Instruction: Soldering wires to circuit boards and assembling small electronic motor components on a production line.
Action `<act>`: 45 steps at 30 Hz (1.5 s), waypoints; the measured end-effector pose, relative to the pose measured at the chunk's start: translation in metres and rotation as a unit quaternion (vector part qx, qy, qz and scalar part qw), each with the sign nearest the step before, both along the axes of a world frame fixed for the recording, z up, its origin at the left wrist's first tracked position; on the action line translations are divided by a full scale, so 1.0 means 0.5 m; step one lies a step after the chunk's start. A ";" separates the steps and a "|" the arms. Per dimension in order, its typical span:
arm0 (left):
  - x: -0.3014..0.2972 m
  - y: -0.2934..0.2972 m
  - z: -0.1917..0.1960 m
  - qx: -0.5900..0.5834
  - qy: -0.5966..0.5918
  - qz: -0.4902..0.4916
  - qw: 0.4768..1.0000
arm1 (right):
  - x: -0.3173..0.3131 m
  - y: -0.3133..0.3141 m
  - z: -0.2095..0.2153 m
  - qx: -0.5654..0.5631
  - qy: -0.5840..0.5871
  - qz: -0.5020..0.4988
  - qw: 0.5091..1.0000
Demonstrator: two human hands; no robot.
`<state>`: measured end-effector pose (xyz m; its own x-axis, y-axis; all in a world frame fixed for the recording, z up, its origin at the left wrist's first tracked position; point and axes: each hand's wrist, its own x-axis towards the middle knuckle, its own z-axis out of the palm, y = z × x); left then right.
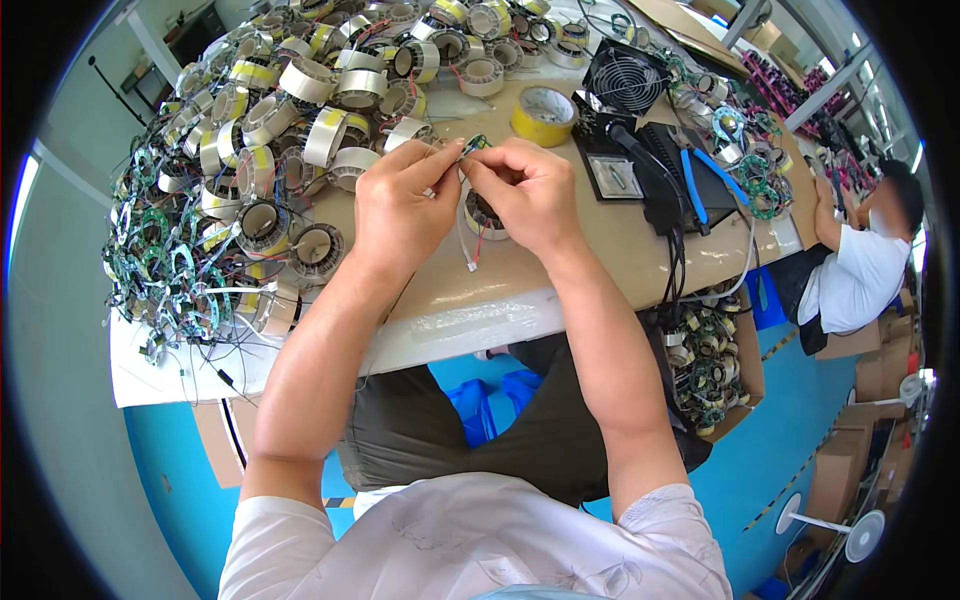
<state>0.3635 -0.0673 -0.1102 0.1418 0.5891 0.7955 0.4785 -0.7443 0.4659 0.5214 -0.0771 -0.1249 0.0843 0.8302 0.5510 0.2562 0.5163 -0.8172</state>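
Fingers of the left hand and right hand pinch a small green part between their tips. Just below them sits a wound ring on the worktop; beyond, a yellow tape roll; leftward, heaped rings.

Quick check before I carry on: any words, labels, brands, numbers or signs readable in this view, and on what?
None that I can read reliably.
Green part between the hands: too small to tell if it is marked.
Tape roll: marks inside the core, too blurred.
Packet beside the blue-handled tool: no legible print.
Cardboard boxes at right: too far and unclear.
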 end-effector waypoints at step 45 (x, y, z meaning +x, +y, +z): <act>-0.001 0.010 -0.013 -0.006 -0.006 -0.019 1.000 | -0.006 0.011 -0.012 0.041 -0.016 -0.018 0.999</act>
